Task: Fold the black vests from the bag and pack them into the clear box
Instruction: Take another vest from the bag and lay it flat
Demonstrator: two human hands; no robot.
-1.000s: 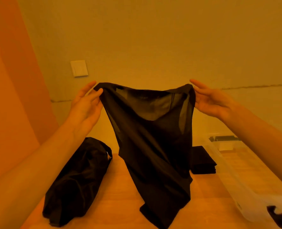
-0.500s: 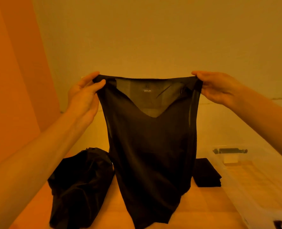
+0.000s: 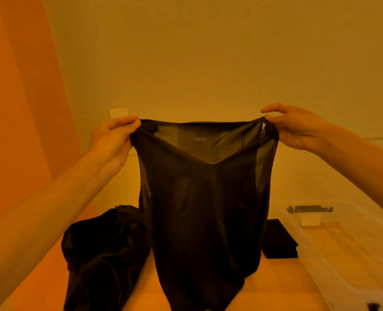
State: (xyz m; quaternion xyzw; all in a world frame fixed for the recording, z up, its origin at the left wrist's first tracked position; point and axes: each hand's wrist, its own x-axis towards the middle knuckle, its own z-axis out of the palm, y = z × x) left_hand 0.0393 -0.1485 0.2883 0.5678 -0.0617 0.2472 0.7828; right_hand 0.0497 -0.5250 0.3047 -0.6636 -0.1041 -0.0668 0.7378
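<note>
Left hand (image 3: 112, 140) and right hand (image 3: 298, 129) pinch the sheer black V-neck vest (image 3: 206, 198) shoulders at 9 and 3 o'clock, spread for folding; lowering flat onto the wooden table (image 3: 275, 286) likely comes next.

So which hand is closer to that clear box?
Right. The right hand pinches one corner of the vest, above and left of the clear box; the left hand pinches the other corner, farther off, above the black bag.

vest (image 3: 205, 209) hem cropped below, box (image 3: 316, 261) cropped right
</note>
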